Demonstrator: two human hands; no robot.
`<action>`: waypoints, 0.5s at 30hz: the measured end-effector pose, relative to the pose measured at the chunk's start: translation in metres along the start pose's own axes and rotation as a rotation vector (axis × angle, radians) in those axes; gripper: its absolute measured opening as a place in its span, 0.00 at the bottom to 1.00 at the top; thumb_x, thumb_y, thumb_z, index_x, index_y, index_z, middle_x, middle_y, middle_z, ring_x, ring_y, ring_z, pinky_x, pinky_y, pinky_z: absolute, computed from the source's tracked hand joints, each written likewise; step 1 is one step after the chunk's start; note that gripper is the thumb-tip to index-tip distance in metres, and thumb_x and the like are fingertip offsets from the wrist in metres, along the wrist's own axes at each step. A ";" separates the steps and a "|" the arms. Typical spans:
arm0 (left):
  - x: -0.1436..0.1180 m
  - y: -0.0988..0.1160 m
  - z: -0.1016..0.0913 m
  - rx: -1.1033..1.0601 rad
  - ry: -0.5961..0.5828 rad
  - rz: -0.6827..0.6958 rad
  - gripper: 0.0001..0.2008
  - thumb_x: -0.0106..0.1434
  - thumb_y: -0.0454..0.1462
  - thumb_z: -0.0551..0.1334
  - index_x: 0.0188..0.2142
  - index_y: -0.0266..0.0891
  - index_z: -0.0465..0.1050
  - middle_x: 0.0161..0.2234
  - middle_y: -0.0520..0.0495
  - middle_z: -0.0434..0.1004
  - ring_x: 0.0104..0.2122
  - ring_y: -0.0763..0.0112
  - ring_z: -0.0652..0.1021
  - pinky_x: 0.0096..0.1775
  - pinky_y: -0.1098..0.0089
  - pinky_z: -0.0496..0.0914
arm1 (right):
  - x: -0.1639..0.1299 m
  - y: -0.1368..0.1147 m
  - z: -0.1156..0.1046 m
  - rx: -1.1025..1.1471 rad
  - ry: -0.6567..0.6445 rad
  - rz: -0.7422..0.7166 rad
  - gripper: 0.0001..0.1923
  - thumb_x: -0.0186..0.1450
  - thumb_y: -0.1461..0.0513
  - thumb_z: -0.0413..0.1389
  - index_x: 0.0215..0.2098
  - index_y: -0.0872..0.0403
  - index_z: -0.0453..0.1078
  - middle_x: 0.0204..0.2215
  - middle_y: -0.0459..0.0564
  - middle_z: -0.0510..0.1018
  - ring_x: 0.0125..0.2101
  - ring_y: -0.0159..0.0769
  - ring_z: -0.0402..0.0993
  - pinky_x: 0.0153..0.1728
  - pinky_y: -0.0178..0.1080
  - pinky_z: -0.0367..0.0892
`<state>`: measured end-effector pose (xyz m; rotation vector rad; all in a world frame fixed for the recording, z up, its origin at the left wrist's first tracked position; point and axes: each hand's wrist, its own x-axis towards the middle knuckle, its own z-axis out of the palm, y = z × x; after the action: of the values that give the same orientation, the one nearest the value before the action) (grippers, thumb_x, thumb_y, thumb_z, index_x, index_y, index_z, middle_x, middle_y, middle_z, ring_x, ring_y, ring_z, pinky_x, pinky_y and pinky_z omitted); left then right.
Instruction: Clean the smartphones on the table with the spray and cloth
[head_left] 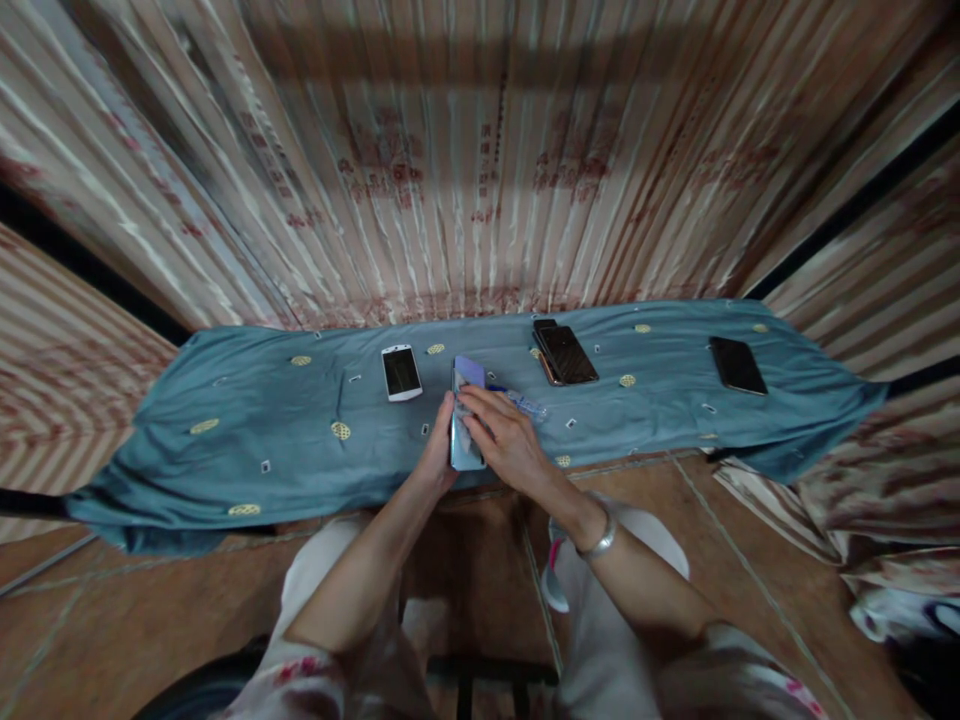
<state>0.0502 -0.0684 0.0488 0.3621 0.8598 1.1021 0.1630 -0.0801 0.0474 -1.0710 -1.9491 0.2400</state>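
My left hand [436, 452] grips the left side of a smartphone [470, 370] with a shiny blue-violet surface, held above the blue cloth near its front edge. My right hand [504, 432] lies over the phone from the right. Its fingers are bent and press a small greyish wipe [463, 388] against the phone's surface; most of the wipe is hidden beneath them. Just behind my right hand lies a clear and blue plastic packet [529, 404], partly covered by that hand. Left of the held phone, a white smartphone [402, 374] rests with its dark screen up.
The blue patterned cloth [285, 440] covers a long narrow table. Several dark phones [571, 355] lie in an overlapping pile at right of centre. Another black phone [738, 365] is near the right end. A striped curtain [450, 200] hangs behind; dark poles [862, 195] stand at the sides.
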 end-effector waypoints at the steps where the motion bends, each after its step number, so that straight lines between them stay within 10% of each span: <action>1: -0.001 -0.003 0.001 -0.002 -0.014 0.009 0.17 0.68 0.45 0.54 0.42 0.37 0.77 0.33 0.47 0.81 0.38 0.70 0.80 0.39 0.74 0.73 | 0.002 0.002 -0.001 -0.004 0.017 0.007 0.19 0.70 0.62 0.47 0.57 0.51 0.68 0.55 0.53 0.74 0.55 0.39 0.69 0.58 0.46 0.63; 15: 0.005 -0.014 -0.011 0.158 -0.029 0.043 0.18 0.63 0.46 0.61 0.42 0.34 0.78 0.30 0.45 0.81 0.37 0.61 0.80 0.38 0.68 0.72 | 0.006 0.003 -0.013 -0.035 0.007 -0.050 0.22 0.69 0.66 0.43 0.59 0.52 0.67 0.57 0.53 0.72 0.55 0.41 0.67 0.57 0.46 0.64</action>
<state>0.0520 -0.0715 0.0305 0.5288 0.9192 1.0685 0.1731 -0.0767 0.0567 -1.0428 -1.9780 0.1749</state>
